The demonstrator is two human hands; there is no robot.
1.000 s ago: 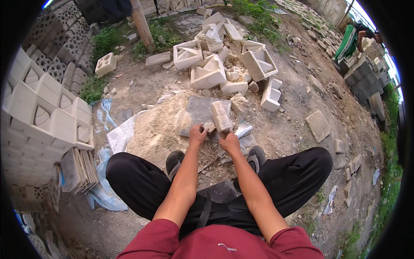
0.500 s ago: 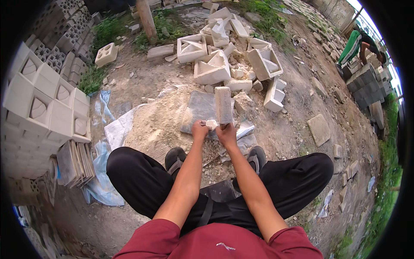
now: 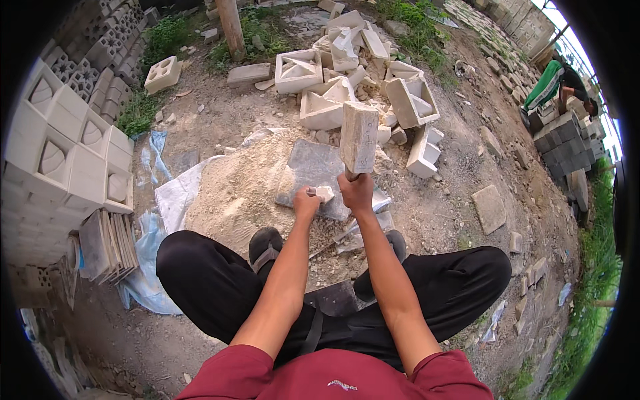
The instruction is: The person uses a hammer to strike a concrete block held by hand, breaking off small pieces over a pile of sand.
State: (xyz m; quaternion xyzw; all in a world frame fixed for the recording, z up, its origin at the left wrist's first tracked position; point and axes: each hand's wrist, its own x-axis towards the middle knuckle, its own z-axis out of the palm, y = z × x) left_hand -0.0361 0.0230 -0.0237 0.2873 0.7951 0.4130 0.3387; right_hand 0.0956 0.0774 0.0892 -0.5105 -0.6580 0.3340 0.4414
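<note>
My right hand [image 3: 357,192] is wrapped round the short handle of a wooden mallet [image 3: 359,139], whose blocky, dusty head stands up beyond the fist. My left hand [image 3: 306,203] pinches a small cream-coloured chunk of broken block [image 3: 325,194]. That chunk is over the near edge of a flat dark grey slab [image 3: 313,163] lying on the ground. A heap of pale crushed grit [image 3: 230,183] spreads to the left of the slab. The mallet head is clear of the chunk and hides part of the rubble behind it.
Broken cream blocks [image 3: 323,110] are piled beyond the slab. At the left rises a stack of patterned blocks [image 3: 83,163], with thin boards [image 3: 110,247] leaning near blue plastic sheeting [image 3: 152,267]. Another person [image 3: 557,87] bends over grey blocks [image 3: 563,140] at the far right.
My right hand has lifted the mallet, so its head looks larger and nearer. The left hand still holds the chunk at the slab's edge. The whole view has shifted slightly.
</note>
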